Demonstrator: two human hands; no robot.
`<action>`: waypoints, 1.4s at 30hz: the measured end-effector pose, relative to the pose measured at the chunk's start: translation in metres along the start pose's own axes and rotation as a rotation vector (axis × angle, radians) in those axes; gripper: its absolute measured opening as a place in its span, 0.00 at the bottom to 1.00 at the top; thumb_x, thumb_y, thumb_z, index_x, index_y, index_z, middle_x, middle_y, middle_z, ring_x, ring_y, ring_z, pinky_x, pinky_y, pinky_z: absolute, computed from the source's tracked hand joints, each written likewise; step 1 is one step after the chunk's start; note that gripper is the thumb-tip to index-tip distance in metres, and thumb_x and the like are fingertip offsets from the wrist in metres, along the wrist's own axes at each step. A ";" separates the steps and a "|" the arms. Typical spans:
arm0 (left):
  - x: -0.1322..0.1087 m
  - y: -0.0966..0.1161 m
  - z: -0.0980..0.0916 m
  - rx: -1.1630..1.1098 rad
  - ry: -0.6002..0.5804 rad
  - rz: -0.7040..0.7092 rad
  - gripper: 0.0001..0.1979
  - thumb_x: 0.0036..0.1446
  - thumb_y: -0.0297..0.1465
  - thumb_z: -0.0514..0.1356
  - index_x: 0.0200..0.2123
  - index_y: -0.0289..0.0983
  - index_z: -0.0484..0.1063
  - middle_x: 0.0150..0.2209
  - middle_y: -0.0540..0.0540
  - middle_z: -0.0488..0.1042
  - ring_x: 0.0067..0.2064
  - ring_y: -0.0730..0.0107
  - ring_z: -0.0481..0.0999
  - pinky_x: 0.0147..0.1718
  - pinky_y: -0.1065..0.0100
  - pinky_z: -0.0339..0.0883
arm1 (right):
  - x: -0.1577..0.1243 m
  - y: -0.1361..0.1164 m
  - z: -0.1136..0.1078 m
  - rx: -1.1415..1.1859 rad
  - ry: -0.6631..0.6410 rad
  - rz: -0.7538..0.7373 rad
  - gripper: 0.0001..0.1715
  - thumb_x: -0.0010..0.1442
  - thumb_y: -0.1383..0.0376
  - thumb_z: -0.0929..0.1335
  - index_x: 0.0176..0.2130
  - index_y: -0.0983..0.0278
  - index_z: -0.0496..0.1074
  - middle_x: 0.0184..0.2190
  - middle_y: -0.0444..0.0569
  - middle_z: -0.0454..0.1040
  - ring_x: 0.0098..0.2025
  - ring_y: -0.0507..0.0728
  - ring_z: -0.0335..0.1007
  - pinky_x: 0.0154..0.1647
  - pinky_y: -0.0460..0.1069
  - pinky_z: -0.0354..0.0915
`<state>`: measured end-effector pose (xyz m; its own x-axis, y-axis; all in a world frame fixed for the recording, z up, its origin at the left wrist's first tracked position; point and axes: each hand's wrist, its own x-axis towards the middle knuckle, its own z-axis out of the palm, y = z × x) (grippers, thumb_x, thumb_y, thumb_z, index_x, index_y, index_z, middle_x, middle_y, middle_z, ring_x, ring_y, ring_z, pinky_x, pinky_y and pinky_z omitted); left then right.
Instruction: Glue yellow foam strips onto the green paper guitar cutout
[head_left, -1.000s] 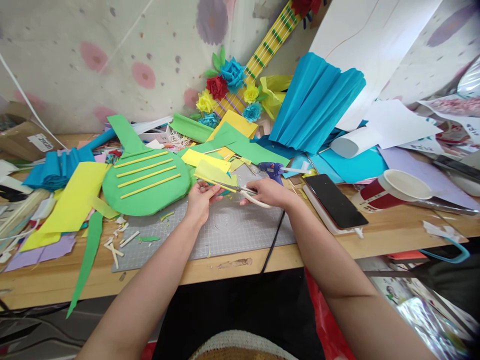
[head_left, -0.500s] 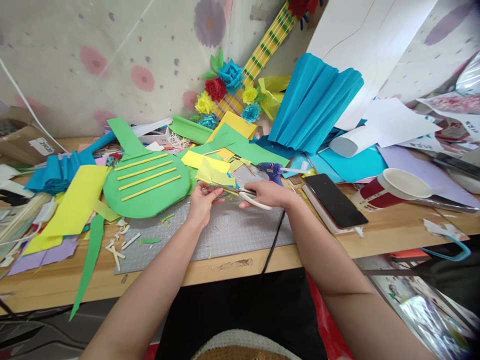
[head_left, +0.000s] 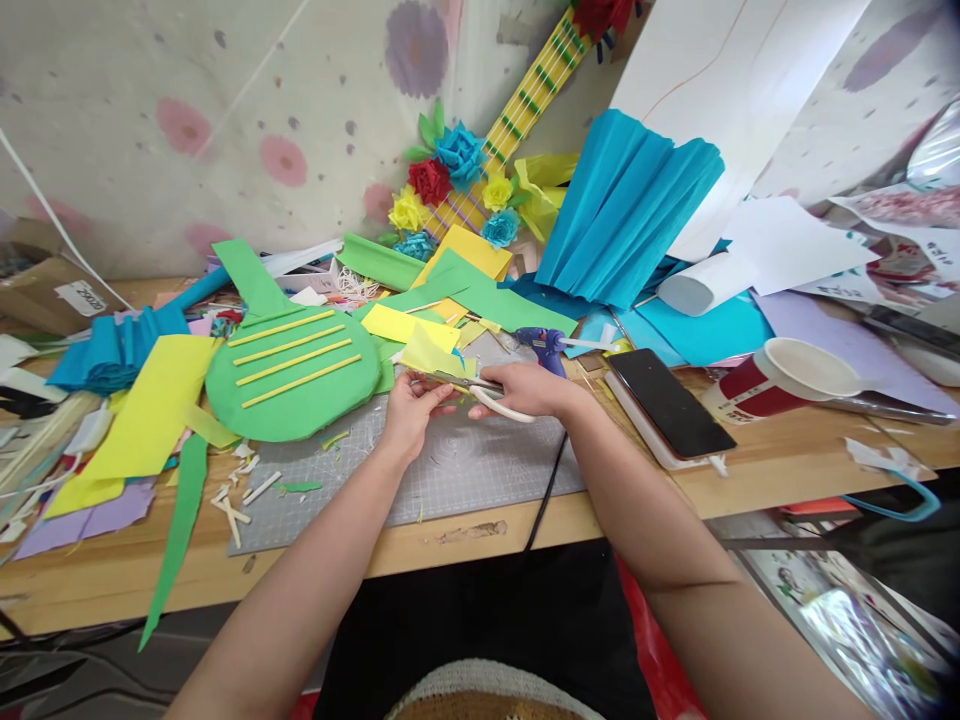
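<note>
Over the grey cutting mat (head_left: 337, 490), my left hand (head_left: 412, 412) pinches a small piece of yellow paper (head_left: 429, 352). My right hand (head_left: 529, 388) is closed round the white-handled scissors (head_left: 504, 408). Their blades point left and lie against the paper, close to my left fingertips. Left of my hands rests a green guitar-shaped cutout (head_left: 315, 400) with several thin yellow strips across it. Just beyond my right hand lies a purple hot glue gun (head_left: 546, 345) with a white glue stick in it.
A black phone (head_left: 673, 402) and a red-and-white paper cup (head_left: 780, 380) stand to the right. Blue crepe paper (head_left: 630, 210) leans at the back, near a yellow paper guitar (head_left: 536, 95) with paper flowers. Yellow sheets (head_left: 154, 405) and scraps lie left. A black cord (head_left: 547, 490) hangs over the table edge.
The scissors and my right hand have shifted slightly left along the yellow paper. My left hand still pinches the paper, nearly in the same place.
</note>
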<state>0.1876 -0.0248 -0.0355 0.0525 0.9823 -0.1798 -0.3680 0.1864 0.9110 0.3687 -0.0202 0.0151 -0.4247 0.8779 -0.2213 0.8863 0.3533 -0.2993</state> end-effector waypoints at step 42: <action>-0.002 0.002 0.001 -0.024 0.005 0.028 0.26 0.31 0.30 0.71 0.31 0.38 0.58 0.29 0.51 0.75 0.31 0.67 0.78 0.23 0.73 0.70 | 0.000 -0.008 0.007 -0.045 0.128 0.001 0.34 0.50 0.36 0.60 0.32 0.63 0.69 0.29 0.50 0.73 0.30 0.55 0.65 0.25 0.46 0.46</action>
<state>0.1880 -0.0263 -0.0328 0.0368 0.9870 -0.1565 -0.3915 0.1584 0.9064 0.3608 -0.0249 0.0112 -0.3991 0.9113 -0.1008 0.8954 0.3637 -0.2567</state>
